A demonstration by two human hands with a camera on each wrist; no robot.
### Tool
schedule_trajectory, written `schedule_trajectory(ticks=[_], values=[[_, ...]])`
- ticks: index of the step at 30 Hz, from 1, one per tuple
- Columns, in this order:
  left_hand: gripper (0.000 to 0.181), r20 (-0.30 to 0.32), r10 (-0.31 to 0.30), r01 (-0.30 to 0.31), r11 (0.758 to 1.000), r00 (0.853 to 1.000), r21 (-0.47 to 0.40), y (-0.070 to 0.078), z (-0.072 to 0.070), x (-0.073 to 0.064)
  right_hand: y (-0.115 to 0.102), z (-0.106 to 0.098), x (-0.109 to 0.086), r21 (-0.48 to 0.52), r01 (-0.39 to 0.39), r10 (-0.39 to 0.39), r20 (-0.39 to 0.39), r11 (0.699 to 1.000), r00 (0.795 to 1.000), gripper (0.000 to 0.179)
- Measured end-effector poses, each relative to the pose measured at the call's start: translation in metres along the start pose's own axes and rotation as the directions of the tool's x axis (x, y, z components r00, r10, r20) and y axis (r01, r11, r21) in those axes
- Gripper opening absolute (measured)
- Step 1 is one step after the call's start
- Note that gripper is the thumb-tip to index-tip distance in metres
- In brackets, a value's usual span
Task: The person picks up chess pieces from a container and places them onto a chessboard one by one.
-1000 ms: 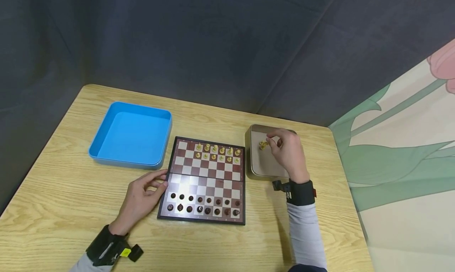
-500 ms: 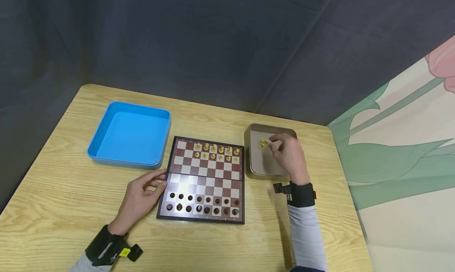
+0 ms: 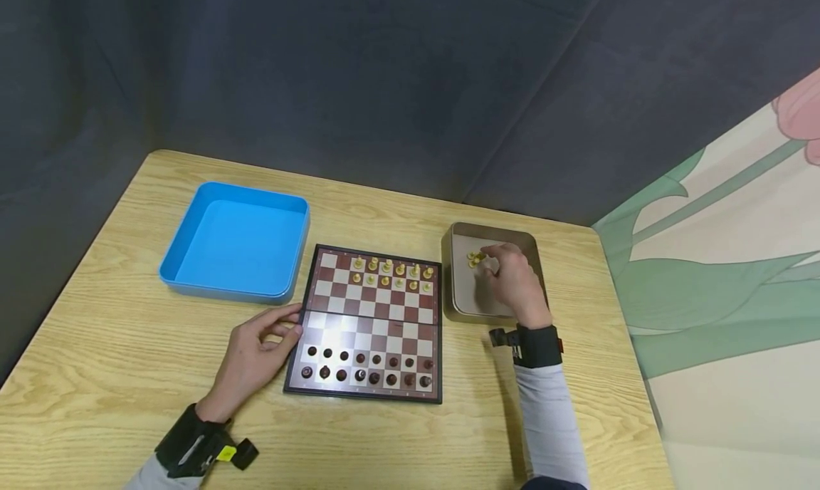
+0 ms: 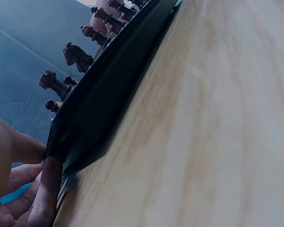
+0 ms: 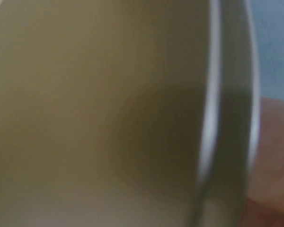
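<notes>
In the head view, my left hand (image 3: 251, 358) rests at the left edge of a folding chessboard (image 3: 374, 328), index finger and thumb touching its side. The left wrist view shows those fingers (image 4: 47, 189) against the board's dark edge, below upright dark chess pieces (image 4: 78, 56). My right hand (image 3: 515, 280) reaches into a tan metal tin (image 3: 463, 318), its index fingertip right at a small cluster of gold chess pieces (image 3: 473, 260); the thumb stands apart from it. In the right wrist view, the blurred tin wall (image 5: 85, 118) hides the fingertips, and part of the hand (image 5: 274, 156) shows beyond.
Two rows of gold pieces (image 3: 386, 281) stand on the board's far side, two rows of dark pieces (image 3: 374, 379) on the near side. A blue tray (image 3: 237, 241) lies at the back left of the wooden table (image 3: 359, 447). A dark curtain (image 3: 359, 84) hangs behind.
My right hand draws slightly away from the gold pieces, then dips back toward them, index finger extended. The left hand and the pieces on the board stay put.
</notes>
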State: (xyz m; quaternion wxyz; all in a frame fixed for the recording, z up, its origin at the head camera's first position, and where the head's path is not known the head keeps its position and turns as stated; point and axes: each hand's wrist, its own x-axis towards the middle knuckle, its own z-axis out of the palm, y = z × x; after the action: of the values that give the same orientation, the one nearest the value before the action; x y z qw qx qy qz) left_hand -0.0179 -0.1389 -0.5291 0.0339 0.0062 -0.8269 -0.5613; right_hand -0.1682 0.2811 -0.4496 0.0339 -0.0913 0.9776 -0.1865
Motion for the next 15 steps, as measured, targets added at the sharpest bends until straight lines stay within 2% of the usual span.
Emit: schedule_trajectory(ticks=[4, 8, 15], values=[[0.041, 0.001, -0.004, 0.004, 1.0, 1.0, -0.002, 0.0001, 0.0, 0.0002, -0.0009, 0.0031, 0.0027, -0.018, -0.001, 0.002, 0.042, 1.0, 0.999, 0.046], [0.041, 0.0, -0.004, 0.004, 1.0, 1.0, 0.0, -0.0001, 0.0002, 0.0004, -0.0027, 0.0061, 0.0048, -0.034, 0.007, -0.006, 0.042, 0.999, 0.999, 0.043], [0.041, 0.0, -0.009, 0.009, 1.0, 1.0, 0.001, -0.0001, -0.0001, 0.0003, -0.0056, 0.0097, 0.0076, -0.071, -0.021, 0.024, 0.035, 0.997, 0.999, 0.041]])
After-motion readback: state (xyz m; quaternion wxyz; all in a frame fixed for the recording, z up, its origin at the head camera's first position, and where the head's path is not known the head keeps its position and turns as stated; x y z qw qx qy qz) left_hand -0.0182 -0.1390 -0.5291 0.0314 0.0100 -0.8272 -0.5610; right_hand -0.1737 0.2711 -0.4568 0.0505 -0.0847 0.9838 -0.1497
